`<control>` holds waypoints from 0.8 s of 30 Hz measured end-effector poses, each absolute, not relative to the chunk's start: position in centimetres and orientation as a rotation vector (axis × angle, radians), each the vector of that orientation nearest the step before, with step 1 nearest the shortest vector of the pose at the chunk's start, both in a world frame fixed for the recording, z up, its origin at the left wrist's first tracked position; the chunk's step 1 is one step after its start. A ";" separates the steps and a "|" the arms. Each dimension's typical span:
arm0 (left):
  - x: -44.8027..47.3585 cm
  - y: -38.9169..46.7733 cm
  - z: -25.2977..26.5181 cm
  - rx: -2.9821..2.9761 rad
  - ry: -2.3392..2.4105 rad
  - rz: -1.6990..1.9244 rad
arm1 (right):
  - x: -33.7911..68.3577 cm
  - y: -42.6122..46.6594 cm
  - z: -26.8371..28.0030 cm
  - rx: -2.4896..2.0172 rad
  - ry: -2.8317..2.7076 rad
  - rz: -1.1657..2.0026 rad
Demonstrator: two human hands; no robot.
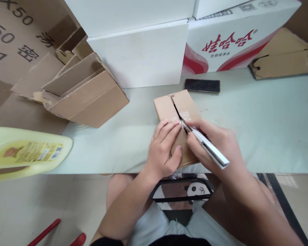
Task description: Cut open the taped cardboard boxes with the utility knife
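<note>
A small, flat brown cardboard box (164, 107) lies on the pale green tabletop, with a dark gap running along the middle of its top. Clear tape (186, 116) crosses that gap. My left hand (163, 150) rests on the box's left side, fingers stretched out towards the seam and thumb spread. In my right hand (224, 145) is a box cutter (212, 152) with a white, metallic-looking handle. Its tip meets the box at the tape and seam, close to my left fingertips. How far the blade has gone in is hidden.
Folded cardboard pieces (92, 106) stand at the left, above a pale yellow jug (64, 145). White boxes (143, 58) and a red-and-white printed carton (228, 44) line the back. A dark phone (202, 85) lies before them; a flattened carton (287, 63) sits at the right.
</note>
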State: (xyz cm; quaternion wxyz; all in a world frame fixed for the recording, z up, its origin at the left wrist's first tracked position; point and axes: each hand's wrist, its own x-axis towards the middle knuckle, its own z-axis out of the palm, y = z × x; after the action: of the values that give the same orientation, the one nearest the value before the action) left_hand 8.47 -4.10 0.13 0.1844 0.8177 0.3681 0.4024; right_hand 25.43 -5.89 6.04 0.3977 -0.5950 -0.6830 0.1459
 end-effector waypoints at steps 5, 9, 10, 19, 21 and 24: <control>8.5 -4.1 0.1 2.308 1.055 1.133 | 25.2 -6.1 6.1 -1.527 -1.684 0.362; 8.4 -4.0 0.1 2.298 1.038 1.139 | 25.1 -6.3 6.1 -1.558 -1.654 0.281; 8.4 -4.0 0.1 2.296 1.038 1.138 | 25.1 -6.3 6.1 -1.554 -1.654 0.275; 8.5 -4.0 0.1 2.318 1.054 1.135 | 25.3 -6.0 6.2 -1.517 -1.722 0.380; 8.5 -4.0 0.1 2.322 1.055 1.142 | 25.3 -5.9 6.2 -1.518 -1.716 0.376; 8.4 -3.9 0.1 2.332 1.041 1.152 | 25.2 -6.1 6.2 -1.527 -1.689 0.349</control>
State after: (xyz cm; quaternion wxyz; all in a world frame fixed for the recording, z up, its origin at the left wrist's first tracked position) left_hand 8.44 -3.94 0.13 0.1693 0.8204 0.3661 0.4053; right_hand 25.17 -6.08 6.21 0.4069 -0.6056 -0.6696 0.1385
